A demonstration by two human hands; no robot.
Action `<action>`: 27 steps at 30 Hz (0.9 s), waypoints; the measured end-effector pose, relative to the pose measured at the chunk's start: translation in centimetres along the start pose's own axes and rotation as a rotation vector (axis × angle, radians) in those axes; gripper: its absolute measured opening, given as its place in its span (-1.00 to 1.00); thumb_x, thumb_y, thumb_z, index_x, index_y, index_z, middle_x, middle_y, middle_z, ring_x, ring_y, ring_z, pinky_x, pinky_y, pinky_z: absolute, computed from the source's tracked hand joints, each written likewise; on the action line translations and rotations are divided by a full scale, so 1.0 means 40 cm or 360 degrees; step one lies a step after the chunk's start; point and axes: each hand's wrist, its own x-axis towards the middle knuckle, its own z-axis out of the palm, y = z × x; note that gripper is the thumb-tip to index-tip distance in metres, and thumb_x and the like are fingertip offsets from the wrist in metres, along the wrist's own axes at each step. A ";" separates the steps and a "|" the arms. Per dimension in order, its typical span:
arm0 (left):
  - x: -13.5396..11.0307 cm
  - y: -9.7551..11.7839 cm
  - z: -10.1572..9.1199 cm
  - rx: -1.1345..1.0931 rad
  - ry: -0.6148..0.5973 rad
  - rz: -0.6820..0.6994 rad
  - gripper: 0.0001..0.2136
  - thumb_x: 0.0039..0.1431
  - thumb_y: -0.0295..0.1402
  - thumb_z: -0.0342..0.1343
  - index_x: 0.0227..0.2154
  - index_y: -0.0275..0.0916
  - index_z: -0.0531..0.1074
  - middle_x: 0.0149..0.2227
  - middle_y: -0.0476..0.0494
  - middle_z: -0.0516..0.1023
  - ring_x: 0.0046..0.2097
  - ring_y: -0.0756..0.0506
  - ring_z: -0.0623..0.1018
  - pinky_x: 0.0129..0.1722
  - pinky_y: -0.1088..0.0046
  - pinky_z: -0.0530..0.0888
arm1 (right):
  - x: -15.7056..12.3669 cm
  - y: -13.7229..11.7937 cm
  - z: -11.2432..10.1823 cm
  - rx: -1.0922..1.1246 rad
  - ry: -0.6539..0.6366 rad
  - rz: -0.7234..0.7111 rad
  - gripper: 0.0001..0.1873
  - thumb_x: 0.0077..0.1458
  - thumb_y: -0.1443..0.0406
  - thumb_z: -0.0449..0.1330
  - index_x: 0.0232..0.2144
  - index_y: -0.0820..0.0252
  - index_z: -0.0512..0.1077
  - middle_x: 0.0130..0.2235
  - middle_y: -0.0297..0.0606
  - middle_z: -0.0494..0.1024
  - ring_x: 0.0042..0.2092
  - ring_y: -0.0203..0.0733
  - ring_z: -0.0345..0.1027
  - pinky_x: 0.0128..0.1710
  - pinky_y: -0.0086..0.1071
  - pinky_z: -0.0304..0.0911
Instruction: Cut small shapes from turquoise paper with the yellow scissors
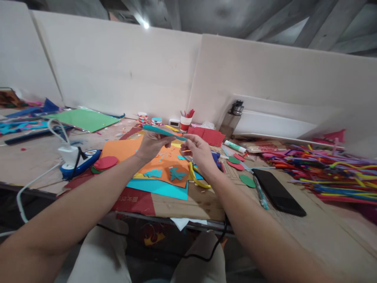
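Observation:
Both hands are raised over the table, together holding a thin teal paper strip (160, 131) seen almost edge-on. My left hand (151, 144) pinches its left part, fingers curled. My right hand (198, 150) pinches the right end between thumb and fingers. Below them lies an orange sheet (125, 150) with small teal cut-outs (176, 173) on it, stacked on a yellow and a teal sheet (160, 188). Yellow-handled scissors (196, 177) rest just under my right wrist.
A black phone (278, 191) lies right of centre. A big heap of coloured pipe cleaners (326, 173) fills the right side. Red and green paper circles (106, 162), a glue stick (235, 146), a cup of red sticks (185, 122), a green sheet (85, 119) and a charger with white cable (69, 154) lie around.

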 end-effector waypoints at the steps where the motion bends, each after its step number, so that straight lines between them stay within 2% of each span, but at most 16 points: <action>1: -0.004 0.003 0.000 0.0079 0.0054 0.0132 -0.89 -0.03 -0.30 0.31 -0.50 -0.22 0.57 -0.50 -0.06 0.50 -0.52 0.04 0.39 -0.50 0.46 0.33 | 0.000 -0.003 0.002 0.0151 -0.0012 0.0074 -0.70 0.08 0.11 0.14 -0.18 0.14 0.33 -0.45 -0.40 0.44 -0.43 -0.34 0.36 -0.42 -0.43 0.32; 4: -0.015 0.002 -0.002 0.0352 -0.0003 0.0493 -0.95 -0.01 -0.34 0.30 -0.46 -0.16 0.61 -0.37 -0.13 0.53 -0.33 -0.03 0.49 -0.35 0.44 0.40 | -0.003 -0.010 0.010 0.0364 -0.0083 0.0214 -0.61 0.06 -0.01 0.15 -0.22 0.14 0.28 -0.48 -0.42 0.44 -0.49 -0.36 0.33 -0.48 -0.45 0.27; 7: -0.019 -0.006 0.001 0.0510 -0.0244 0.0589 -0.95 0.01 -0.37 0.27 -0.44 -0.13 0.63 -0.36 -0.14 0.54 -0.26 -0.05 0.51 -0.23 0.41 0.42 | -0.003 -0.014 0.011 0.0303 -0.0044 0.0205 -0.66 -0.03 0.12 0.25 -0.25 0.16 0.30 -0.53 -0.47 0.40 -0.53 -0.40 0.28 -0.50 -0.48 0.21; 9: -0.018 -0.009 0.008 0.0494 -0.0334 0.0456 -0.95 0.02 -0.36 0.26 -0.43 -0.15 0.62 -0.33 -0.15 0.55 -0.24 -0.06 0.51 -0.18 0.40 0.42 | -0.001 -0.019 0.006 0.0195 0.0031 0.0142 -0.71 -0.04 0.24 0.23 -0.24 0.17 0.31 -0.57 -0.52 0.34 -0.57 -0.41 0.22 -0.53 -0.48 0.16; 10: -0.017 -0.008 0.012 0.0434 -0.0347 0.0317 -0.92 0.02 -0.35 0.26 -0.40 -0.17 0.61 -0.32 -0.16 0.56 -0.24 -0.06 0.51 -0.18 0.40 0.43 | 0.000 -0.022 0.001 0.0123 0.0063 0.0087 -0.74 -0.03 0.27 0.20 -0.24 0.17 0.31 -0.59 -0.53 0.31 -0.59 -0.41 0.19 -0.54 -0.48 0.14; 13: -0.016 -0.005 0.022 0.0062 -0.0378 -0.0304 -0.77 0.08 -0.23 0.20 -0.23 -0.22 0.53 -0.40 -0.11 0.53 -0.41 -0.01 0.49 -0.41 0.47 0.44 | 0.002 -0.036 -0.014 -0.0201 0.0105 -0.0131 -0.78 0.02 0.32 0.13 -0.21 0.17 0.32 -0.60 -0.55 0.24 -0.58 -0.39 0.15 -0.55 -0.47 0.08; 16: -0.018 -0.003 0.023 -0.0114 -0.0583 -0.0737 -0.74 0.09 -0.15 0.18 -0.36 -0.29 0.47 -0.55 -0.02 0.43 -0.59 0.07 0.37 -0.61 0.56 0.30 | 0.001 -0.048 -0.026 -0.0514 0.0121 -0.0287 -0.77 0.05 0.33 0.11 -0.18 0.16 0.33 -0.57 -0.53 0.23 -0.53 -0.37 0.16 -0.50 -0.45 0.08; 18: -0.021 -0.001 0.018 -0.0085 -0.0770 -0.0868 -0.74 0.04 -0.17 0.24 -0.45 -0.30 0.45 -0.59 0.01 0.39 -0.61 0.09 0.34 -0.62 0.58 0.28 | 0.001 -0.053 -0.031 -0.0605 0.0141 -0.0338 -0.78 0.07 0.33 0.11 -0.18 0.16 0.32 -0.55 -0.51 0.23 -0.51 -0.37 0.16 -0.48 -0.44 0.08; 22: -0.019 0.006 0.004 -0.0100 -0.1006 -0.1010 -0.79 -0.06 -0.27 0.32 -0.47 -0.30 0.46 -0.56 -0.01 0.46 -0.57 0.06 0.41 -0.54 0.53 0.37 | 0.004 -0.056 -0.036 -0.0590 0.0190 -0.0416 -0.78 0.08 0.31 0.12 -0.17 0.16 0.32 -0.53 -0.50 0.23 -0.49 -0.36 0.16 -0.46 -0.43 0.11; 25: -0.016 0.007 -0.002 -0.0082 -0.1051 -0.1024 -0.80 -0.11 -0.32 0.34 -0.53 -0.30 0.44 -0.59 -0.02 0.47 -0.58 0.06 0.42 -0.55 0.53 0.37 | 0.003 -0.059 -0.035 -0.0505 0.0201 -0.0423 -0.77 0.07 0.30 0.16 -0.18 0.14 0.30 -0.53 -0.49 0.25 -0.49 -0.35 0.18 -0.45 -0.42 0.15; 27: -0.014 0.003 -0.002 -0.0056 -0.0992 -0.0984 -0.78 -0.12 -0.32 0.35 -0.58 -0.30 0.41 -0.62 -0.01 0.46 -0.60 0.06 0.41 -0.58 0.54 0.33 | 0.000 -0.062 -0.031 -0.0382 0.0171 -0.0405 -0.75 0.08 0.26 0.17 -0.16 0.14 0.28 -0.51 -0.48 0.29 -0.48 -0.35 0.23 -0.43 -0.42 0.20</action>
